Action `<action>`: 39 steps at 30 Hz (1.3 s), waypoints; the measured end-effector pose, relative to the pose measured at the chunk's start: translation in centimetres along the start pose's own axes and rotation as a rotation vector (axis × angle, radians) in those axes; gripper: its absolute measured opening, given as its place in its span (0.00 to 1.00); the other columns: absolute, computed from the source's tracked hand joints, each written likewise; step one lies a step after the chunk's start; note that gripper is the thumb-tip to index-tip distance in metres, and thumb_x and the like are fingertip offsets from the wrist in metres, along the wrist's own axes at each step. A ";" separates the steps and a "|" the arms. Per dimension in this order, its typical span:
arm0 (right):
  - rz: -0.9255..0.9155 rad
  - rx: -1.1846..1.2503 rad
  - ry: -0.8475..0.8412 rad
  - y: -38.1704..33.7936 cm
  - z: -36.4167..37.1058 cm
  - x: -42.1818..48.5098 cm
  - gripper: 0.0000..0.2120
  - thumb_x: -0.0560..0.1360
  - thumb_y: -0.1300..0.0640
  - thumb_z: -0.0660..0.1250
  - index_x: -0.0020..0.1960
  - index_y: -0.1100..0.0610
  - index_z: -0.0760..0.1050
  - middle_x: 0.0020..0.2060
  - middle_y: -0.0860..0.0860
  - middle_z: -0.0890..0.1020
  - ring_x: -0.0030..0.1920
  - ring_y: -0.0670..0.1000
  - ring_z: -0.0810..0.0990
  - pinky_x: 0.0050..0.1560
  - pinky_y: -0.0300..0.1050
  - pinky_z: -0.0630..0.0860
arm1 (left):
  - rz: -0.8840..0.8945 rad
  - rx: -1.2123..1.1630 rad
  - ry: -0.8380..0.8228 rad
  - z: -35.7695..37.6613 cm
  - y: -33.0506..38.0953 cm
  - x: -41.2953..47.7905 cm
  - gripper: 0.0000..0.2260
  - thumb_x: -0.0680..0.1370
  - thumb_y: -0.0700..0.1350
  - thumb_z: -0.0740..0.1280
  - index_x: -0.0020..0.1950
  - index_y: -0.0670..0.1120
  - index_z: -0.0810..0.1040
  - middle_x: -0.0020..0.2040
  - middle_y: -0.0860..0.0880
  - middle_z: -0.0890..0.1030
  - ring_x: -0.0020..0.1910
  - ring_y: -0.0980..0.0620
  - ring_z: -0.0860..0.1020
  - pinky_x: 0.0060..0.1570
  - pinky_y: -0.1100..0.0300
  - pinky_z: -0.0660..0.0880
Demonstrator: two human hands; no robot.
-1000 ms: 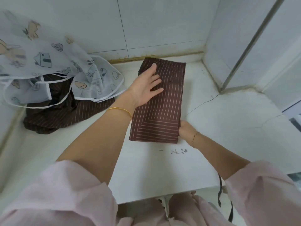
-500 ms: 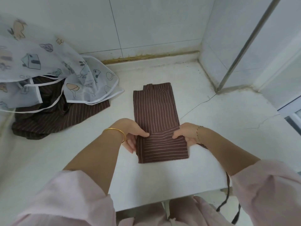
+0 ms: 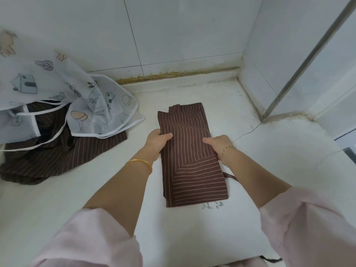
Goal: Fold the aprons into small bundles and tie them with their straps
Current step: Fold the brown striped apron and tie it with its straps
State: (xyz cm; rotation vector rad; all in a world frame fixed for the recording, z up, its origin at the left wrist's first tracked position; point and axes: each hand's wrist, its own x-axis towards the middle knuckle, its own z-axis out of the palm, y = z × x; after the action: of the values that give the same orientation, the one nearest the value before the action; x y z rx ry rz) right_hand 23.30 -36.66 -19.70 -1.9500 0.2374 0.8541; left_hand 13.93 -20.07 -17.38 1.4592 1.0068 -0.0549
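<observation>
A long folded brown cloth apron with thin pale stripes [image 3: 190, 151] lies flat near the middle of the white surface [image 3: 269, 160], its length running from the near edge toward the far edge. The stripes run lengthwise on its far part and crosswise on its near part, the two meeting along a diagonal fold. Both hands are clamped on the apron about halfway along it. The left hand [image 3: 157, 141] grasps the left edge with its thumb on top and its fingers tucked beneath. The right hand [image 3: 219, 144] grasps the right edge the same way. A narrow brown strap [image 3: 230, 177] pokes out from under the apron's right side, near the right forearm.

By the left edge of the surface, well apart from the folded apron, a second brown striped apron [image 3: 57, 162] lies crumpled. A translucent white apron printed with cartoon drawings and trimmed in white [image 3: 48, 89] is draped over it. The left wrist wears a gold bangle [image 3: 141, 163], the right a thin bracelet [image 3: 227, 149].
</observation>
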 end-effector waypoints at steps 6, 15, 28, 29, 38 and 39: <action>-0.035 0.084 -0.134 -2.1 -0.2 1.9 0.24 0.73 0.44 0.68 0.62 0.59 0.73 0.53 0.54 0.81 0.52 0.55 0.81 0.58 0.55 0.77 | 0.106 0.296 -0.052 0.7 0.9 2.1 0.17 0.82 0.45 0.57 0.71 0.43 0.63 0.67 0.44 0.71 0.64 0.44 0.72 0.66 0.50 0.69; -0.143 0.025 -0.126 -4.1 0.0 3.8 0.23 0.77 0.52 0.64 0.69 0.59 0.67 0.67 0.56 0.73 0.61 0.56 0.75 0.61 0.54 0.72 | 0.134 0.378 -0.075 0.8 1.3 4.8 0.21 0.81 0.49 0.60 0.72 0.44 0.64 0.67 0.45 0.72 0.64 0.44 0.72 0.65 0.51 0.69; -0.336 -0.054 0.043 -6.3 -0.1 6.6 0.08 0.77 0.55 0.65 0.52 0.59 0.72 0.46 0.52 0.78 0.47 0.52 0.77 0.52 0.45 0.74 | 0.079 0.236 -0.007 2.0 2.6 7.7 0.16 0.81 0.46 0.60 0.67 0.42 0.70 0.62 0.44 0.76 0.60 0.43 0.75 0.63 0.46 0.72; -0.348 -0.057 0.071 -6.6 0.0 7.2 0.07 0.77 0.55 0.66 0.51 0.58 0.73 0.49 0.55 0.80 0.49 0.55 0.79 0.56 0.48 0.75 | 0.082 0.256 -0.001 2.1 2.6 7.8 0.16 0.81 0.46 0.60 0.67 0.42 0.70 0.62 0.43 0.76 0.60 0.43 0.75 0.63 0.46 0.72; -0.346 -0.138 0.312 -5.9 0.4 10.3 0.08 0.80 0.56 0.59 0.43 0.58 0.67 0.32 0.47 0.69 0.39 0.52 0.71 0.41 0.43 0.65 | 0.095 0.429 0.085 2.9 2.5 8.6 0.18 0.83 0.48 0.55 0.70 0.41 0.67 0.66 0.42 0.73 0.63 0.43 0.73 0.64 0.50 0.70; -0.340 -0.160 0.323 -5.9 0.4 10.4 0.11 0.80 0.56 0.58 0.40 0.57 0.65 0.31 0.47 0.68 0.39 0.52 0.70 0.40 0.43 0.64 | 0.089 0.448 0.090 3.0 2.6 8.7 0.19 0.83 0.48 0.55 0.70 0.40 0.68 0.66 0.42 0.73 0.63 0.42 0.73 0.63 0.50 0.71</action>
State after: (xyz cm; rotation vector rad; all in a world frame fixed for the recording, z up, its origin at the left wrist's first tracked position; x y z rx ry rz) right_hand 33.69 -31.37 -22.46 -2.1935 0.0213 0.3436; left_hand 22.35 -17.45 -21.07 1.9276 1.0435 -0.1593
